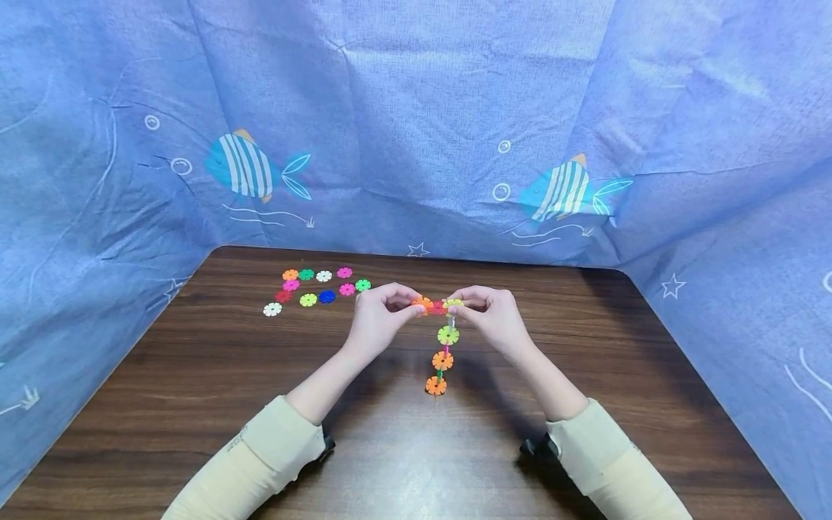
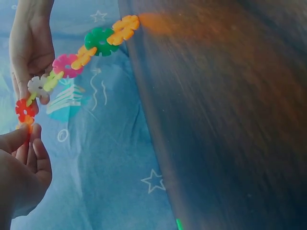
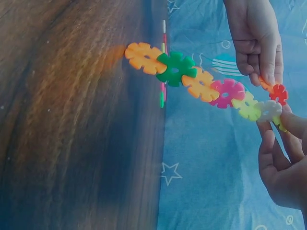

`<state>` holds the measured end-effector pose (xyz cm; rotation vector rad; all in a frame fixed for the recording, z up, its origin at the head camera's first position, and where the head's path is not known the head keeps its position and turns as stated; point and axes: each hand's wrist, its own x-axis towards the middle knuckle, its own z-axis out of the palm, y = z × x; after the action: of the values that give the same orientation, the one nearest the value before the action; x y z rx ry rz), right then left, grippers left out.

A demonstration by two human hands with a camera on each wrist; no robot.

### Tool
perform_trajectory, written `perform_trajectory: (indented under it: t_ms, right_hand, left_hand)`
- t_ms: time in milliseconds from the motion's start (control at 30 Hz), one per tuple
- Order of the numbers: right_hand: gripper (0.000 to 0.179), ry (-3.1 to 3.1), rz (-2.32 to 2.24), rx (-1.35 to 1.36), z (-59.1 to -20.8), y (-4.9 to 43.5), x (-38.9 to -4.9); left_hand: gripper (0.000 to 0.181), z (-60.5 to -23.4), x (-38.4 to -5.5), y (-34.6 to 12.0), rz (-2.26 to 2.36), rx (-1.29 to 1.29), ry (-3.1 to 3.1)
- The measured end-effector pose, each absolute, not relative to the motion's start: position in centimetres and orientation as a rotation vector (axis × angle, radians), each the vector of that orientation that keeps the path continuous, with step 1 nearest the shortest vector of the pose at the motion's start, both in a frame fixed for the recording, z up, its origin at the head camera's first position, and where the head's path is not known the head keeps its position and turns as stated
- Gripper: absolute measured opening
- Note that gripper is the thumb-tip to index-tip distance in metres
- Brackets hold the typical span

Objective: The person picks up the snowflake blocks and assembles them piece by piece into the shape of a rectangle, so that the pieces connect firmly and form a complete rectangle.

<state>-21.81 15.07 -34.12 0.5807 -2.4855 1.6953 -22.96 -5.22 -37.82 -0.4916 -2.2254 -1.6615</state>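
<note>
My left hand (image 1: 375,318) pinches an orange notched plastic disc (image 1: 425,306) between thumb and fingers. Slotted into it is a red disc (image 2: 25,111), which bridges the two hands. My right hand (image 1: 497,323) pinches the yellow-green disc (image 1: 454,303) on the red one's other side. From there a chain of interlocked discs hangs toward the table: white (image 3: 269,110), yellow-green (image 1: 448,335), pink (image 3: 227,93), orange (image 1: 443,360), green (image 3: 176,69) and a last orange disc (image 1: 435,386). In both wrist views the chain slants down to the tabletop, its low end right at the wood.
Loose notched discs in several colours, among them a blue one (image 1: 327,297) and a white one (image 1: 272,309), lie flat at the table's back left. Around the dark wooden table (image 1: 585,347) hangs a blue fish-printed cloth (image 1: 416,130).
</note>
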Motion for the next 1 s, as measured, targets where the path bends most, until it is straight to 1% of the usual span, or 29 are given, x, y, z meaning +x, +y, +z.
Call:
perform_trajectory:
  t_ms: [333,500,767,1000]
  right_hand:
    - [0.023,-2.544,1.572,0.676,-33.9,15.4,-21.9]
    - [0.022,-2.561,1.521,0.682,-33.7,15.8,-22.0]
    - [0.022,-2.598,1.503,0.645,-33.8,16.7,-22.2]
    - [0.023,-2.597,1.583,0.648,-34.0,17.1,-22.5]
  left_hand:
    - [0.015,-37.8,-23.2,-5.7,-1.639,-0.572,-2.269]
    - [0.021,-37.2,-23.5,-6.4,-1.626,-0.642,-2.307]
    - [0.036,-36.3,-24.1,-9.1,-1.521,-0.671,-2.423]
    - [0.041,-36.0,-24.5,-12.1,-1.381,-0.680,-2.470]
